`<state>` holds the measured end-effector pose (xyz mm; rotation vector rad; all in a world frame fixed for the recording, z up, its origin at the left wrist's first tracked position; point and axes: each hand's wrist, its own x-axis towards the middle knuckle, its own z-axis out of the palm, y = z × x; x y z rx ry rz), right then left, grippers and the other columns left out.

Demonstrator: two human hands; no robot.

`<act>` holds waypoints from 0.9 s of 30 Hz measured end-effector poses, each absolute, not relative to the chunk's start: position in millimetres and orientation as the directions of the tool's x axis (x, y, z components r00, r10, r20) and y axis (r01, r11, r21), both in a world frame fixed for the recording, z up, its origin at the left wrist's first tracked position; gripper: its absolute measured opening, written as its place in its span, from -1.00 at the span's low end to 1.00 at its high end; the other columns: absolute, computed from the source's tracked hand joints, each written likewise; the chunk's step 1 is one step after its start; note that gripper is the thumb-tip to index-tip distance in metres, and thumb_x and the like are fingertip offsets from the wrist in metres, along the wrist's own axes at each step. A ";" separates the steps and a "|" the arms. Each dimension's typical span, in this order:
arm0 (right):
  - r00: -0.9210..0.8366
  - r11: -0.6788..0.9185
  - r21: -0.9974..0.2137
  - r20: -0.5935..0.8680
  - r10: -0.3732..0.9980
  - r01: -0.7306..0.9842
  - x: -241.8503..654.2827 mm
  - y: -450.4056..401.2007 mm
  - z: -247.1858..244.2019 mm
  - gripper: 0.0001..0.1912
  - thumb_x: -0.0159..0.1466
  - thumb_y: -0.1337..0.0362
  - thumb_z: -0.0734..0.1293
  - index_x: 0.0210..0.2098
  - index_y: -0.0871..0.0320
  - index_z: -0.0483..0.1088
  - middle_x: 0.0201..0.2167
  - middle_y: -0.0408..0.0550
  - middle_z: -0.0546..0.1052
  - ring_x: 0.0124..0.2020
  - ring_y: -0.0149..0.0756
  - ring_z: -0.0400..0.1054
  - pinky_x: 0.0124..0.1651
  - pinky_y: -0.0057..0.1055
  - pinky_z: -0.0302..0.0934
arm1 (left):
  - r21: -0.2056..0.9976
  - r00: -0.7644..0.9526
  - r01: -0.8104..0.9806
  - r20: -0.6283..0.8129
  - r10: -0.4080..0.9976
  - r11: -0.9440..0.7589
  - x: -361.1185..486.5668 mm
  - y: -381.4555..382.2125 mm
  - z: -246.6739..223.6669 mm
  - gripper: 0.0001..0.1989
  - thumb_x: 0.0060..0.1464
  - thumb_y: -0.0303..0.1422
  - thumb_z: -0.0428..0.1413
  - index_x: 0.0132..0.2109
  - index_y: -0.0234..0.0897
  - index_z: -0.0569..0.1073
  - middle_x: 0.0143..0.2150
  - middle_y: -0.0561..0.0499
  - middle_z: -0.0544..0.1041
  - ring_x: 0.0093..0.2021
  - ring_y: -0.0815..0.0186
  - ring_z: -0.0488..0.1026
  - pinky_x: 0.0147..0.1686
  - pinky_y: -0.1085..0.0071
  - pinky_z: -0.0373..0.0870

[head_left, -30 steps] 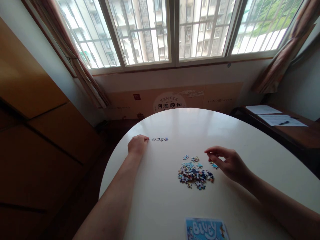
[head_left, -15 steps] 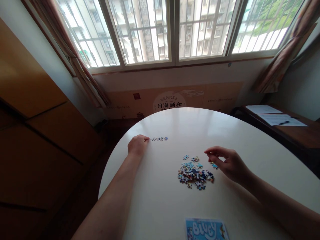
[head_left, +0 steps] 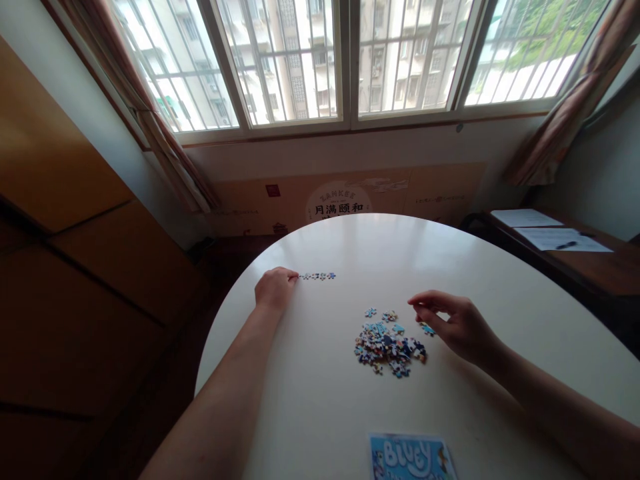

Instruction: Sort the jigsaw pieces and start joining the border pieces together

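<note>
A short row of joined puzzle pieces [head_left: 320, 276] lies toward the far left part of the white round table [head_left: 310, 400]. My left hand [head_left: 276, 287] is at the left end of that row, its fingers pinched at the end piece. To the right, my right hand [head_left: 453, 320] hovers over the table with thumb and fingertips close together; whatever may be between them is too small to make out. Beside it on the left is a heap of loose puzzle pieces [head_left: 387, 347], with a few single pieces around its far side. One piece [head_left: 427, 328] shows just under my right fingers.
A blue Bluey box [head_left: 411, 457] lies at the near edge of view. Beyond the table stand a printed cardboard panel [head_left: 390, 193] and a barred window. Papers [head_left: 560, 239] and a pen rest on a dark side table at the right.
</note>
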<state>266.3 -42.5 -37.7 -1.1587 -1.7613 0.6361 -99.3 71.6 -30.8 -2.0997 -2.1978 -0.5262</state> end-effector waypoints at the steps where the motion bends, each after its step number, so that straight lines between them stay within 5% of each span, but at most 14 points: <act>1: -0.147 0.420 -0.796 0.398 0.906 0.436 266.6 -42.2 -38.3 -0.78 0.31 0.16 0.32 -0.22 0.15 0.54 -0.48 -0.05 0.57 -0.44 -0.27 0.49 -0.40 -0.38 0.36 | 0.204 -0.073 0.979 0.273 0.959 0.017 -99.2 71.8 -31.0 -0.76 0.20 -0.28 0.10 -0.14 -0.04 0.68 -0.03 0.06 0.64 -0.04 0.17 0.55 -0.12 0.37 0.47; 11: -0.156 0.412 -0.770 0.388 0.908 0.487 268.1 -40.2 -39.7 -0.79 0.31 0.19 0.31 -0.19 0.15 0.54 -0.43 -0.03 0.60 -0.39 -0.24 0.50 -0.35 -0.33 0.38 | 0.192 -0.071 0.981 0.269 0.961 0.019 -97.0 71.1 -28.3 -0.75 0.20 -0.28 0.10 -0.13 -0.05 0.68 -0.02 0.05 0.64 -0.02 0.15 0.54 -0.11 0.35 0.48; 17: -0.419 0.619 -0.529 0.457 0.784 0.581 266.7 -37.6 -37.4 -0.78 0.30 0.35 0.30 -0.20 0.07 0.60 -0.23 0.03 0.62 -0.15 -0.14 0.48 -0.07 -0.16 0.38 | 0.193 -0.073 0.981 0.262 0.962 0.022 -97.3 71.3 -27.2 -0.76 0.20 -0.27 0.10 -0.13 -0.04 0.68 0.00 0.04 0.64 -0.01 0.13 0.54 -0.10 0.33 0.47; 27: -0.568 0.671 -0.333 0.361 0.739 0.662 266.7 -37.8 -33.8 -0.71 0.25 0.46 0.29 -0.35 -0.01 0.60 -0.26 -0.08 0.60 -0.16 -0.16 0.40 -0.02 -0.18 0.26 | 0.221 -0.087 0.975 0.294 0.952 0.020 -96.2 66.1 -18.1 -0.74 0.22 -0.31 0.10 -0.07 -0.13 0.67 0.01 -0.01 0.63 -0.02 0.15 0.55 -0.05 0.34 0.47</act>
